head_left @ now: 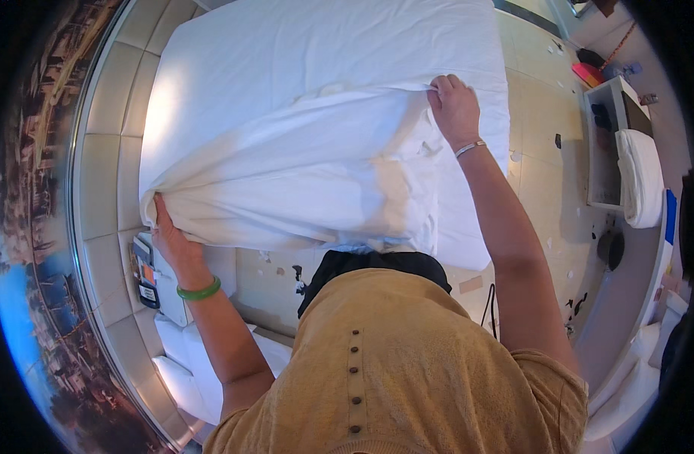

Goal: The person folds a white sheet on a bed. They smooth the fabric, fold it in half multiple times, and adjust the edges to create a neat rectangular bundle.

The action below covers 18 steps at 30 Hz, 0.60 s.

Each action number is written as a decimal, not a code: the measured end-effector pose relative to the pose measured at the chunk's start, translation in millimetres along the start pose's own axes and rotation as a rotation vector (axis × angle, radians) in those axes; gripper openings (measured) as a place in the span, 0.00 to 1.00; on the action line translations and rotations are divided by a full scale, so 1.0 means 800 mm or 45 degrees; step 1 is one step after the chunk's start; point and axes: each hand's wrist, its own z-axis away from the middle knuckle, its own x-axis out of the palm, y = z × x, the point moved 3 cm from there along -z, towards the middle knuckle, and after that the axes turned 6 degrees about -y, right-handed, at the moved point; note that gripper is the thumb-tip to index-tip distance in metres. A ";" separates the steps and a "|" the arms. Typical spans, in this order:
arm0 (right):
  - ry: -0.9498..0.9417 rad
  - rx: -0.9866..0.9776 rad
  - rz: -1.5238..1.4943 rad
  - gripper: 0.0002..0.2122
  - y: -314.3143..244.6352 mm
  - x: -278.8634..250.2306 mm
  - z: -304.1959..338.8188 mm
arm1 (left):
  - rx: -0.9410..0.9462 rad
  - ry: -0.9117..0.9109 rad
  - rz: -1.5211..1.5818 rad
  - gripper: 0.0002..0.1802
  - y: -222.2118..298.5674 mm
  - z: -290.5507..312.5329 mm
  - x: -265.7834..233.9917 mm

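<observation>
A white bed sheet [309, 166] is stretched between my two hands, gathered in folds toward the left. My left hand [171, 233], with a green bangle on the wrist, grips one corner near the padded headboard. Farther out and to the right, my right hand [454, 110] pinches the cloth's edge between thumb and fingers. Beneath the cloth lies a bed [332, 45] covered in smooth white linen. The near part of the cloth hangs at the bed's near side, against my body.
A padded beige headboard [101, 174] runs along the left, beside a wall picture [40, 250]. A nightstand [169, 272] stands near left. Scraps litter the tiled floor [540, 181] at right. A rolled white towel [639, 178] rests by an open cabinet [604, 144].
</observation>
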 end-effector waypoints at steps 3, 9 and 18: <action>-0.210 0.428 -0.330 0.06 0.010 0.032 -0.006 | -0.046 0.032 -0.018 0.24 -0.011 -0.001 -0.010; 0.499 -0.042 -0.968 0.07 -0.057 -0.058 -0.080 | -0.046 0.033 0.089 0.27 -0.018 0.002 -0.021; -0.360 0.174 -0.456 0.08 0.013 0.110 0.062 | -0.187 0.054 -0.083 0.26 -0.037 0.013 -0.018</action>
